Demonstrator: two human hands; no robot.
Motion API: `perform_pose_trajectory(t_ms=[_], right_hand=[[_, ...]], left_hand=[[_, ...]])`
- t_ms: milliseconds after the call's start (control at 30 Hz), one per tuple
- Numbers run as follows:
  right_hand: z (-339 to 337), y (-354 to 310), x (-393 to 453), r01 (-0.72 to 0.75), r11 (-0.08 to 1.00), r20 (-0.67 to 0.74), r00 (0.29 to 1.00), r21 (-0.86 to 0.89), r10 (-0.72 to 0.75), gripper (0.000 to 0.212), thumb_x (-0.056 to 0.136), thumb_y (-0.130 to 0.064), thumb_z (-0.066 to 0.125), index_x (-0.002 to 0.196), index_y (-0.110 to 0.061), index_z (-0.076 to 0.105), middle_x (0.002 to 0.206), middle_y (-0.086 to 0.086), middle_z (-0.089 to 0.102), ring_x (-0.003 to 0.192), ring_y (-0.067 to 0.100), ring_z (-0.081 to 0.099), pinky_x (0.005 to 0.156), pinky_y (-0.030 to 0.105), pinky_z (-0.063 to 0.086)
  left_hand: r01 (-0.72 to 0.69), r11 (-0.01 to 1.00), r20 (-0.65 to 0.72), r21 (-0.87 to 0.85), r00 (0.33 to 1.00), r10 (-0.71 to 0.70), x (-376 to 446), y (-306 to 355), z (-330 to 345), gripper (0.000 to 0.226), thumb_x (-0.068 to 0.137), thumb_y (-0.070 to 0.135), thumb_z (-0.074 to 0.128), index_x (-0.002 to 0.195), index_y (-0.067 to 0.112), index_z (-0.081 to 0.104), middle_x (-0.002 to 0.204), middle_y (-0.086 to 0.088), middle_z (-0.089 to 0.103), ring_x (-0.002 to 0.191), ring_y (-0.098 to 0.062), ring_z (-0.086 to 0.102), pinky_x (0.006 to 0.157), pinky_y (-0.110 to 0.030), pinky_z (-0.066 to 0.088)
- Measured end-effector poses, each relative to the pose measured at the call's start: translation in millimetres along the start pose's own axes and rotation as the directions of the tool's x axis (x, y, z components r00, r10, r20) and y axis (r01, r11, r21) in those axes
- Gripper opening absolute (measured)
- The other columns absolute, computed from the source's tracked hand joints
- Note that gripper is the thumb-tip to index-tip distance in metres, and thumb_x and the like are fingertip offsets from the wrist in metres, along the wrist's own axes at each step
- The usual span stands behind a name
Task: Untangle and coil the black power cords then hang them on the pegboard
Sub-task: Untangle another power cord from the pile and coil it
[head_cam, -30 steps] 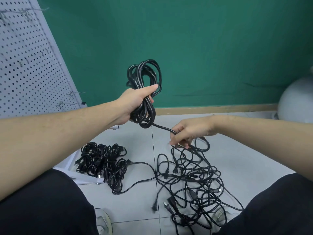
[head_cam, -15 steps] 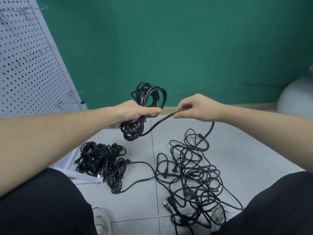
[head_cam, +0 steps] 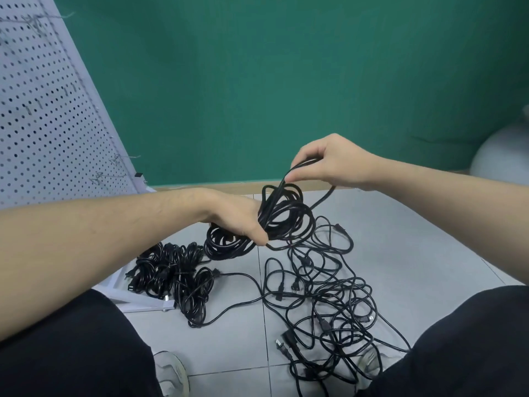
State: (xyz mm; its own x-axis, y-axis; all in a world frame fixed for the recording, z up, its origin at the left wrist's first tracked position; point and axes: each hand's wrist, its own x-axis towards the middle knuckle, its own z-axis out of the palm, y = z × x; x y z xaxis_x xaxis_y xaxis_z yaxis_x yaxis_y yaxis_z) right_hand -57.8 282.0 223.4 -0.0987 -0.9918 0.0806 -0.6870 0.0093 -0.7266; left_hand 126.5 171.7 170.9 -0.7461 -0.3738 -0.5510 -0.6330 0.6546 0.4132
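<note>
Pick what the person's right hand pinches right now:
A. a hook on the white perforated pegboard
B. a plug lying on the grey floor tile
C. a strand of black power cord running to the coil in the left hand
C: the right hand pinches a black cord strand above the coil gripped by the left hand.

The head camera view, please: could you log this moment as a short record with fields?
left hand: left hand grips the coil
right hand: right hand pinches the cord strand above the coil
floor, right: tangled cords, loose
floor, left: bundled cords by the pegboard's foot
pegboard: pegboard leans at left, no cord hung in view
</note>
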Motion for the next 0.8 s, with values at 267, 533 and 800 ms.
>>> perform_pose_trajectory(t_ms=[267, 533, 800], right_hand=[[7, 0, 5, 0.122, 0.992, -0.074, 0.99, 0.039, -0.119, 0.027, 0.064, -0.032, 0.091, 0.072, -0.013, 0.074, 0.07, -0.004, 0.071, 0.063, 0.004, 0.058, 0.066, 0.016, 0.047], [8, 82, 24, -0.145, 0.985, -0.003, 0.989, 0.097, 0.146, 0.016, 0.093, -0.015, 0.071, 0.08, -0.013, 0.062, 0.098, 0.025, 0.07, 0.098, 0.026, 0.072, 0.073, 0.019, 0.052], [22, 81, 14, -0.104, 0.92, 0.145, 0.975, -0.377, 0.17, 0.027, 0.097, -0.02, 0.056, 0.074, -0.008, 0.064, 0.072, 0.003, 0.066, 0.068, 0.023, 0.058, 0.069, 0.031, 0.052]], left_hand=[[-0.251, 0.962, 0.109, 0.104, 0.965, 0.24, -5, 21, 7, 0.026, 0.08, 0.015, 0.075, 0.078, 0.028, 0.052, 0.063, 0.022, 0.055, 0.062, 0.0, 0.052, 0.061, -0.014, 0.041], [-0.583, 0.812, -0.128, -0.031, 0.808, 0.575, -29, 50, 1, 0.03, 0.084, -0.007, 0.068, 0.078, 0.013, 0.046, 0.066, 0.011, 0.044, 0.058, -0.003, 0.04, 0.057, -0.015, 0.035], [-0.274, 0.935, -0.459, -0.224, 0.876, 0.147, -29, 12, -14, 0.044, 0.084, 0.048, 0.079, 0.111, 0.02, 0.06, 0.095, 0.004, 0.073, 0.088, -0.017, 0.068, 0.082, -0.034, 0.052]])
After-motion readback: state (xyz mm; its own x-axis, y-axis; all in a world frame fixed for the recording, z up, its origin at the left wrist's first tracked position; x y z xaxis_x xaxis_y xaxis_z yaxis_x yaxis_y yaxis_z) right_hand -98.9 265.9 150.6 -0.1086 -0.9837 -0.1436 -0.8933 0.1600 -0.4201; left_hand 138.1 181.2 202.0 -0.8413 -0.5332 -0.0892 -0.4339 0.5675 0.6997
